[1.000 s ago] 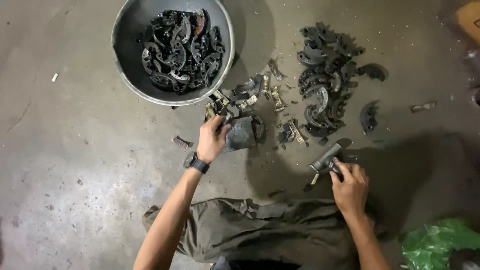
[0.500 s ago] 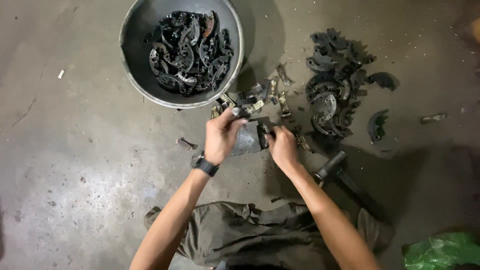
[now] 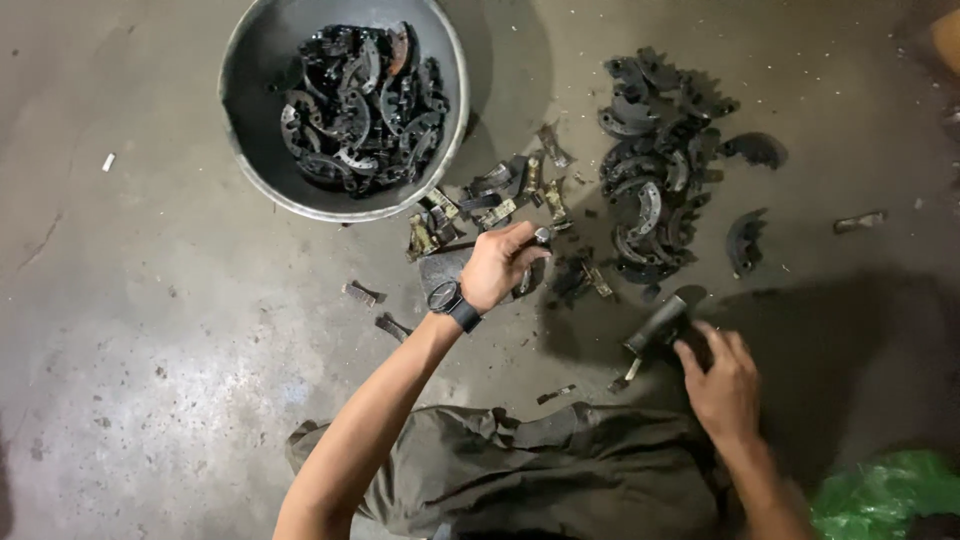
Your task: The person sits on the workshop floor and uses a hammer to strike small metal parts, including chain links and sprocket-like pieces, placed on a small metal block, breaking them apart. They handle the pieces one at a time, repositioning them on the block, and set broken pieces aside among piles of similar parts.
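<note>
Your left hand (image 3: 500,265) grips a dark part (image 3: 445,270) at center. Your right hand (image 3: 722,385), fingers spread, touches the hammer (image 3: 658,325), whose handle slants toward upper right.

Single head-worn view, straight down from above, fairly near the concrete floor (image 3: 150,380).

The left hand (image 3: 500,265) hides the part it grips; the green bag (image 3: 885,495) is cut off.

Left hand (image 3: 500,262) grips a small metal part (image 3: 541,237) over a dark block (image 3: 445,270). Right hand (image 3: 722,385) touches a hammer (image 3: 660,325) (lying on the concrete floor (image 3: 150,380)).
</note>
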